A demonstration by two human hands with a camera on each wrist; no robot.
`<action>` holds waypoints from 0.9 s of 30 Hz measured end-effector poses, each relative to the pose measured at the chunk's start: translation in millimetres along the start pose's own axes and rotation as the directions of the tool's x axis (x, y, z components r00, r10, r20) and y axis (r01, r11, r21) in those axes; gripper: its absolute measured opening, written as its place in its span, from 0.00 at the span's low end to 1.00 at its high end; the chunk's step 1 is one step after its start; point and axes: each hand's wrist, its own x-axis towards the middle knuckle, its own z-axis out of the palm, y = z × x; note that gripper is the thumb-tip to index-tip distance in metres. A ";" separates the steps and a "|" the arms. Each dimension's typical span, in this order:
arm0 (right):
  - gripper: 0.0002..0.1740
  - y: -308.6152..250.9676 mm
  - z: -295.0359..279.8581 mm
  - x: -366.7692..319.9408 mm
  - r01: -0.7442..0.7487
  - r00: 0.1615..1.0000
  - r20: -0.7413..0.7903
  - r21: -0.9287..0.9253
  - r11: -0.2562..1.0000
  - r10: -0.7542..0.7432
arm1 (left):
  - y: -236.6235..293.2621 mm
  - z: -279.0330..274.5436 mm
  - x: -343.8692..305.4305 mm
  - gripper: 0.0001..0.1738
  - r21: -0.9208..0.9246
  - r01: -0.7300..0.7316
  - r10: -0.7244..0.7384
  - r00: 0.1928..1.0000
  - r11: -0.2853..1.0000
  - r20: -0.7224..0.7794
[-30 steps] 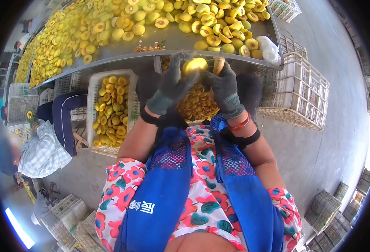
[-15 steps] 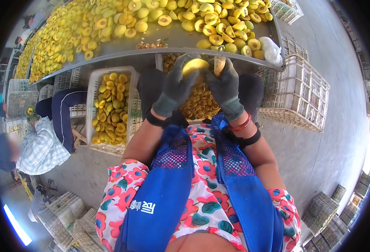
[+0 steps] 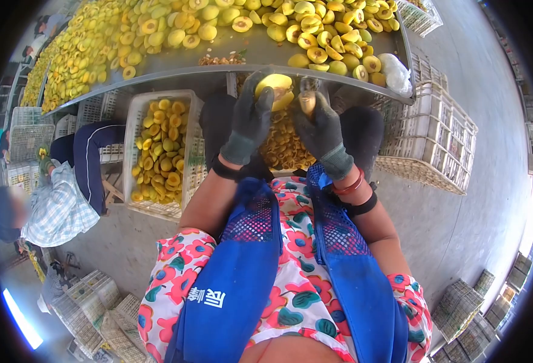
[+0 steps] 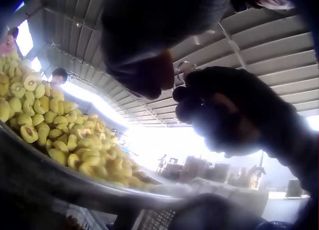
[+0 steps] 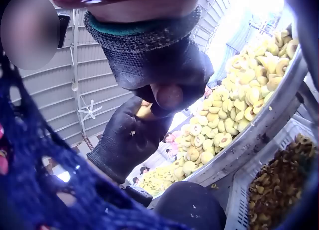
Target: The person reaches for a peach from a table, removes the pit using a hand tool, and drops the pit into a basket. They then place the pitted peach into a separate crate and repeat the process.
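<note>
A yellow peach half sits in my left hand, gripped between fingers and thumb of a dark knit glove. Part of its cut side faces my right hand. That hand, gloved alike, grips the wooden handle of a pitting tool. In the left wrist view the tool's metal loop pokes out between the two hands. From the right wrist view, the rounded handle end shows beneath the right glove, and a sliver of peach half shows at the left hand. A narrow gap separates the hands in the head view.
A metal-rimmed table heaped with peach halves lies ahead, with a clear plastic bag at its right corner. Below my hands is a container of brownish scraps. A crate of peach halves stands left; stacked crates stand right. Another person sits left.
My left hand has turned the peach half so more of its cut side shows. My right hand has drawn slightly down and away from it, with the tool handle tilting.
</note>
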 end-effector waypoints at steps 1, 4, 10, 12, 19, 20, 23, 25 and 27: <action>0.14 1.0 1.9 -1.8 -0.030 0.999 0.020 0.022 0.999 0.029 | 2.6 -0.5 -0.6 0.21 0.013 -0.015 0.015 1.000 1.000 -0.001; 0.15 7.9 3.2 -5.3 -0.120 0.990 0.093 0.128 0.985 0.108 | 4.0 1.4 -2.3 0.22 -0.092 0.055 -0.055 0.998 0.994 0.004; 0.15 -4.5 0.8 -10.6 -0.297 0.930 0.295 0.242 0.924 0.221 | -0.2 4.3 -2.3 0.23 -0.023 -0.005 0.005 1.000 1.000 0.001; 0.14 -3.7 0.9 -11.3 -0.338 0.913 0.317 0.232 0.912 0.257 | -2.4 7.3 -2.8 0.24 0.004 -0.004 0.004 1.000 1.000 -0.005; 0.10 -14.3 3.4 -12.6 -0.496 0.851 0.365 0.325 0.805 0.378 | -14.2 15.9 -6.9 0.25 0.100 -0.150 0.154 0.987 0.984 -0.035; 0.10 -7.7 9.3 -13.6 -0.384 0.904 0.299 0.258 0.887 0.305 | -15.1 18.1 -8.2 0.25 0.085 -0.148 0.152 0.988 0.985 -0.035; 0.09 -13.5 7.8 -14.7 -0.353 0.911 0.316 0.262 0.898 0.266 | -4.3 20.6 -9.3 0.25 0.006 -0.115 0.115 0.993 0.993 -0.026; 0.08 -20.8 -0.5 -12.4 -0.484 0.841 0.441 0.357 0.799 0.312 | -2.1 19.7 -10.5 0.25 -0.089 -0.053 0.053 0.999 0.995 -0.002; 0.08 -23.2 -11.5 -10.4 -0.651 0.720 0.611 0.429 0.625 0.330 | -4.8 18.0 -11.4 0.25 -0.093 -0.053 0.055 0.998 0.994 0.013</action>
